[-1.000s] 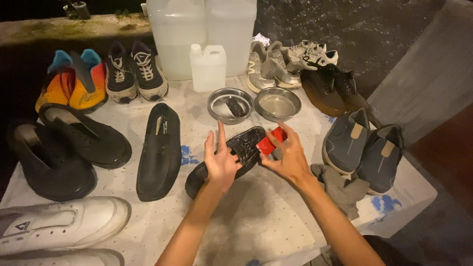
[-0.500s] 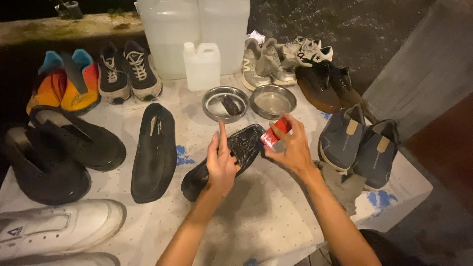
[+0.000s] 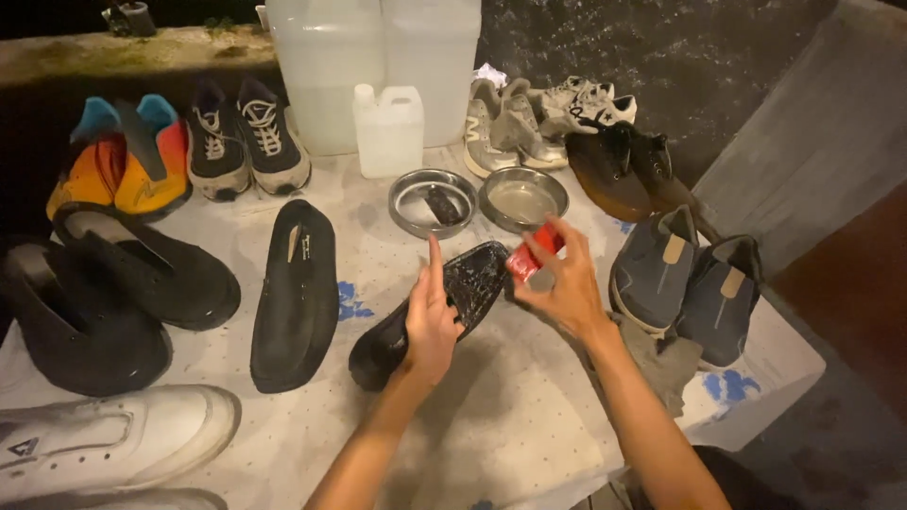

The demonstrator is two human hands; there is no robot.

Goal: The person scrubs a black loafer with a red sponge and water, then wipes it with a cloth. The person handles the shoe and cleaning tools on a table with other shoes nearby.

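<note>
Hands [image 3: 430,321]: 1 shoe [image 3: 453,297], 1 red block [image 3: 531,257]

dim light, dark speckled wall [image 3: 718,57].

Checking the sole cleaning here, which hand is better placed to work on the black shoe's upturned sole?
Right hand: it holds the small red object beside the sole, while the left hand steadies the black shoe.

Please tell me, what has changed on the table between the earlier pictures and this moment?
Very little. The right hand has lifted the small red object slightly away from the black shoe. The left hand still holds that shoe sole-up. The metal bowls and other shoes stay put.
</note>
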